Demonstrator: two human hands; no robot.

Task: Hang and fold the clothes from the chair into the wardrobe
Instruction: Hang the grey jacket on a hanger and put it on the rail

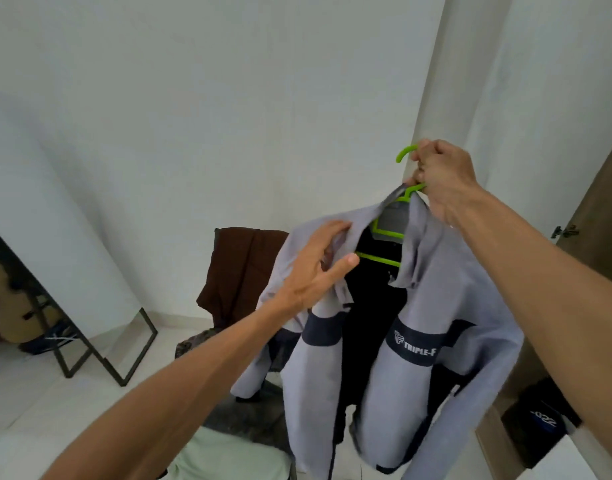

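Observation:
A grey jacket (446,306) with dark bands and a black lining hangs open on a bright green hanger (384,232). My right hand (443,178) grips the hanger's neck just below the hook and holds it up in the air. My left hand (318,268) has its fingers spread on the jacket's left shoulder beside the collar, the thumb near the hanger's lower bar. Behind the jacket stands the chair (225,341), with a brown garment (242,271) draped over its back. The wardrobe's wooden door (588,216) shows at the right edge.
A leaning mirror (90,341) with a black frame stands at the left and reflects a guitar. A pale green garment (228,455) lies at the bottom centre. Dark folded items (536,424) sit low in the wardrobe at the right. White walls are behind.

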